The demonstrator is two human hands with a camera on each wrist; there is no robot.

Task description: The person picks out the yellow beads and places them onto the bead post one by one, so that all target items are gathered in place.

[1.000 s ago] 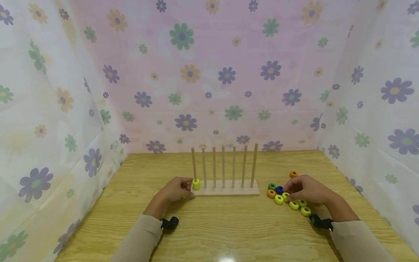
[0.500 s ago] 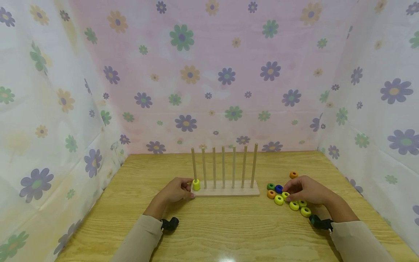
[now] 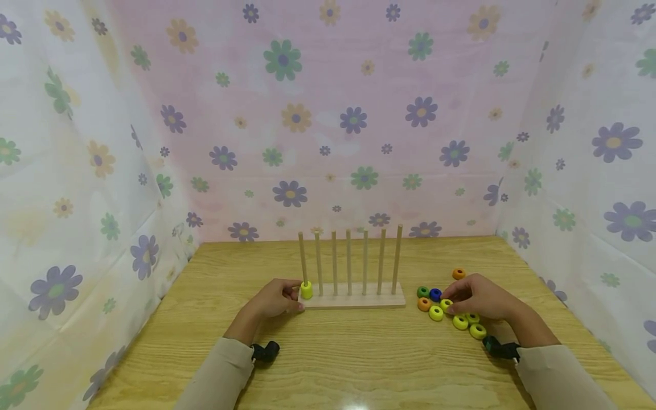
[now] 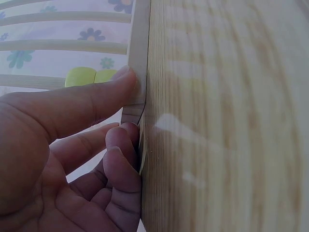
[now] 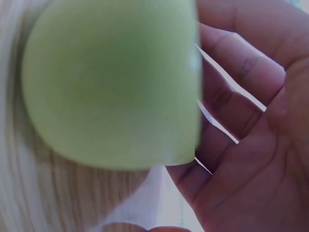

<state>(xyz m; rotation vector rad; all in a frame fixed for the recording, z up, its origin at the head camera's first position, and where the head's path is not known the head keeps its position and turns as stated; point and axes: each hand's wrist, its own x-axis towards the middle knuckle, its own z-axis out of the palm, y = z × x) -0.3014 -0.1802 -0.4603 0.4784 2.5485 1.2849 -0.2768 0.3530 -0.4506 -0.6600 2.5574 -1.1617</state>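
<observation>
My left hand [image 3: 279, 297] grips the left end of a wooden base [image 3: 353, 303], thumb on its front edge. Several upright wooden pegs [image 3: 349, 262] stand in a row along it. Two yellow beads [image 4: 91, 76] sit stacked at the foot of the leftmost peg, beside my left thumb. At the right, my right hand [image 3: 482, 297] pinches a yellow ring bead [image 3: 446, 306] between thumb and forefinger, low among the loose beads. A blue bead [image 3: 435, 294] lies right at the forefinger. In the right wrist view a nearer yellow bead [image 5: 111, 87] looms large and covers the fingertips.
Around the right hand lie a green bead [image 3: 422, 292], an orange bead [image 3: 424, 304] and several more yellow beads [image 3: 460, 322]. Another orange bead [image 3: 458, 274] lies farther back. The wooden table [image 3: 348, 353] ends at flowered cloth walls [image 3: 353, 142] on three sides.
The blue and green beads have shifted very slightly to the left beside the right fingers. Both hands stay nearly still, and the left keeps its grip on the base.
</observation>
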